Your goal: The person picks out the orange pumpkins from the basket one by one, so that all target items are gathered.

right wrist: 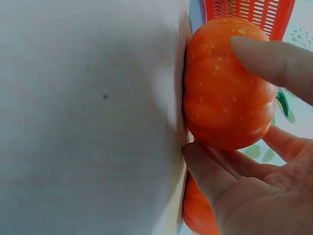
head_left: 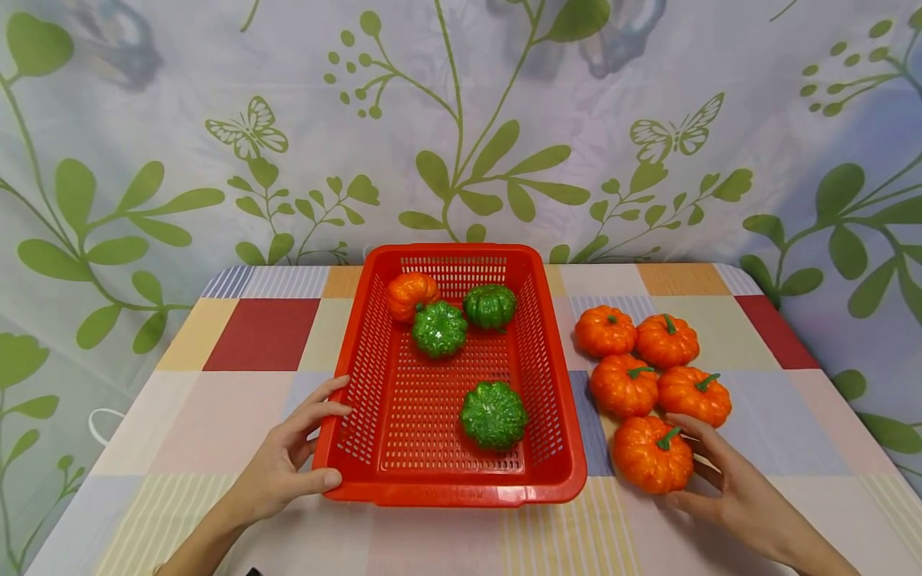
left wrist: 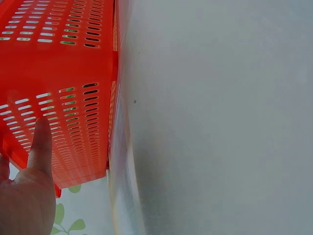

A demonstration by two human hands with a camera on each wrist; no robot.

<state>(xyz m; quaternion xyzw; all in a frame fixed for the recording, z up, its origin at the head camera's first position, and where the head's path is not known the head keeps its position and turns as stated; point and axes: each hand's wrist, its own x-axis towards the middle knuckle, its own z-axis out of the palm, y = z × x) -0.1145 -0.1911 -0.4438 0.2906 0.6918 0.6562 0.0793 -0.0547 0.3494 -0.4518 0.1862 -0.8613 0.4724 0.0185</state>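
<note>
A red plastic basket (head_left: 450, 492) with slotted walls stands on the table. My left hand (head_left: 281, 464) holds its left side near the front corner, thumb and fingertips on the rim; in the left wrist view a finger (left wrist: 41, 147) touches the outer wall. Inside are an orange pumpkin (head_left: 410, 293) and three green ones: one at the back (head_left: 490, 306), one beside the orange pumpkin (head_left: 439, 330), one near the front (head_left: 494, 416). Right of the basket, my right hand (head_left: 727, 484) grips the nearest orange pumpkin (head_left: 651, 456) between thumb and fingers; it appears to rest on the table.
Several more orange pumpkins sit behind the gripped one, including one at the back left (head_left: 603, 332) and one at the right (head_left: 695, 398). A patchwork-checked cloth (head_left: 238, 432) covers the table. Behind it hangs a leaf-patterned curtain (head_left: 310, 144).
</note>
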